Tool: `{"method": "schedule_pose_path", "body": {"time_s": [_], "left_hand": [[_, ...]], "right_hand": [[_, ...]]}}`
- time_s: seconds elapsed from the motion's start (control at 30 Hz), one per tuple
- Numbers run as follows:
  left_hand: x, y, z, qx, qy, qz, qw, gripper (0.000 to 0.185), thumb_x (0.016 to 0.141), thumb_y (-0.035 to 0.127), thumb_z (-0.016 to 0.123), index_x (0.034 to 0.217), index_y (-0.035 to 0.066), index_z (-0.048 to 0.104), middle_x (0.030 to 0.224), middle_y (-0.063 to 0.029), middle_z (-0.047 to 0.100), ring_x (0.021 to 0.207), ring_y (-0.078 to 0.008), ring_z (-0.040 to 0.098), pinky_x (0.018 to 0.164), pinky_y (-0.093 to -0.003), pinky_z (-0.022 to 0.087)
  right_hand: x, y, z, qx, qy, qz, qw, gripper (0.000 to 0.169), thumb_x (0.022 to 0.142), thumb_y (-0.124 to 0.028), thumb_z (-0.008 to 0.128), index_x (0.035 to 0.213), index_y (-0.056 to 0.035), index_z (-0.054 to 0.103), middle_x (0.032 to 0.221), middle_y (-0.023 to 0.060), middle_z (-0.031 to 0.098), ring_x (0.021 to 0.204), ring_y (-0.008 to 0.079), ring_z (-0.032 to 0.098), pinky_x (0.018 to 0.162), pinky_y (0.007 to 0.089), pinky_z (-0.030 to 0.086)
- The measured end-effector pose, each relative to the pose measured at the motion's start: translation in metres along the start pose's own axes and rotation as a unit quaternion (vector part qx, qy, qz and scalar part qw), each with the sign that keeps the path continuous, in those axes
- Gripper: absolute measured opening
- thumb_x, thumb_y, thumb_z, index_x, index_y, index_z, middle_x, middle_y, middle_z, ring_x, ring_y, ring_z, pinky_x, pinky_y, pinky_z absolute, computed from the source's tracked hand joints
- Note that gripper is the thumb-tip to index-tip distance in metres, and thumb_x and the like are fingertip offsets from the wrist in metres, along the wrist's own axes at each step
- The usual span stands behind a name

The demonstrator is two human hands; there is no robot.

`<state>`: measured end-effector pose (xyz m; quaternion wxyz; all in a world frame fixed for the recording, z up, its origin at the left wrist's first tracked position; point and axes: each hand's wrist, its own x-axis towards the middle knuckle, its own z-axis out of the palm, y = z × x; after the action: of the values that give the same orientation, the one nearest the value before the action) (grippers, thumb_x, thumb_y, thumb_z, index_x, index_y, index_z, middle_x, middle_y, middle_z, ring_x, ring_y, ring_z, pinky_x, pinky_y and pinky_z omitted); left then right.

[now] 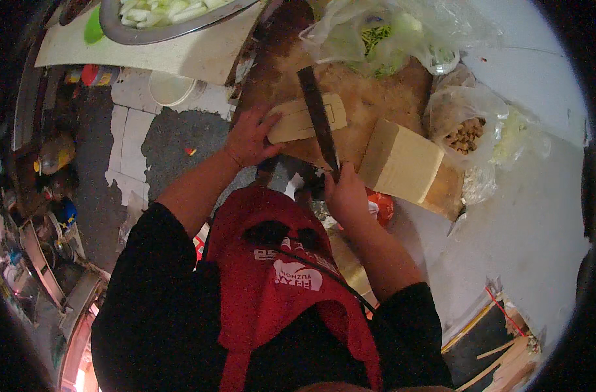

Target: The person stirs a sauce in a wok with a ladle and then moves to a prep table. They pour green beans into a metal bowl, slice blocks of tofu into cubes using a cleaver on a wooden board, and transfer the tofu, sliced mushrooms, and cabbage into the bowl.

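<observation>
My right hand (348,196) grips the handle of a dark-bladed kitchen cleaver (318,110). Its blade lies across a pale tan slab (293,117), which looks like pressed tofu, with lines across its top. At the slab's left end, my left hand (253,134) holds it with thumb and fingers spread around the edge. Both rest on a worn wooden cutting board (376,93). To the right of the cleaver sits a larger block of the same tan food (403,159), apart from the slab. Whether the blade has cut into the slab cannot be seen.
Plastic bags with green vegetables (376,41) and brown chunks (464,134) crowd the board's far and right sides. A metal tray of chopped pale vegetable (165,36) stands at upper left. Below it is a white bucket (173,89). A red bag (381,206) lies beneath my right wrist.
</observation>
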<state>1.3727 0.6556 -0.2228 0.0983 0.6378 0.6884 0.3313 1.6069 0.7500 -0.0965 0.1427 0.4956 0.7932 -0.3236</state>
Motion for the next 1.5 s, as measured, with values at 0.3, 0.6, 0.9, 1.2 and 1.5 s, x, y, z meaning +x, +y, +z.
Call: {"method": "schedule_pose_path", "body": {"time_s": [0.3,0.6,0.9,1.2,1.5], "left_hand": [[-0.007,-0.003,0.001,-0.023,0.008,-0.024,0.999,0.073,0.07,0.039,0.08,0.13,0.009,0.05,0.136,-0.0231,0.043,0.118,-0.0442,0.047,0.099,-0.0519,0.041],[-0.005,-0.004,0.002,-0.024,0.013,-0.007,1.0,0.069,0.067,0.038,0.081,0.122,0.005,0.054,0.131,-0.0234,0.046,0.116,-0.0428,0.048,0.097,-0.0501,0.043],[-0.016,-0.01,-0.004,-0.041,0.028,0.007,0.999,0.067,0.068,0.035,0.081,0.12,0.004,0.052,0.129,-0.025,0.046,0.114,-0.0445,0.049,0.093,-0.0501,0.045],[-0.015,-0.01,0.002,-0.016,0.03,-0.01,0.999,0.069,0.066,0.034,0.081,0.121,0.004,0.052,0.127,-0.0249,0.046,0.112,-0.0435,0.049,0.093,-0.0499,0.045],[-0.025,-0.014,0.003,-0.054,0.061,0.006,0.997,0.068,0.063,0.031,0.083,0.117,0.003,0.053,0.124,-0.0247,0.047,0.111,-0.0433,0.049,0.092,-0.0496,0.046]], "right_hand": [[-0.001,-0.016,0.017,0.009,-0.028,0.015,0.999,0.034,0.092,-0.025,0.058,0.11,0.0003,0.045,0.094,0.031,0.06,0.089,0.049,0.059,0.076,0.0539,0.047],[-0.006,-0.019,0.011,0.018,-0.014,0.013,1.0,0.035,0.092,-0.025,0.058,0.111,-0.0006,0.044,0.093,0.031,0.061,0.087,0.0499,0.059,0.075,0.0557,0.047],[-0.012,-0.045,0.012,-0.001,-0.047,0.024,0.999,0.035,0.092,-0.025,0.056,0.113,-0.0008,0.041,0.093,0.0317,0.061,0.086,0.0503,0.06,0.076,0.0568,0.046],[-0.003,-0.031,0.025,0.034,-0.008,-0.005,0.999,0.036,0.091,-0.025,0.058,0.112,0.0005,0.045,0.093,0.0315,0.061,0.089,0.0496,0.059,0.076,0.0555,0.046],[-0.032,-0.066,-0.001,0.005,-0.048,-0.017,0.999,0.032,0.093,-0.022,0.053,0.11,0.0031,0.041,0.091,0.0334,0.061,0.085,0.0499,0.06,0.074,0.0552,0.049]]}}
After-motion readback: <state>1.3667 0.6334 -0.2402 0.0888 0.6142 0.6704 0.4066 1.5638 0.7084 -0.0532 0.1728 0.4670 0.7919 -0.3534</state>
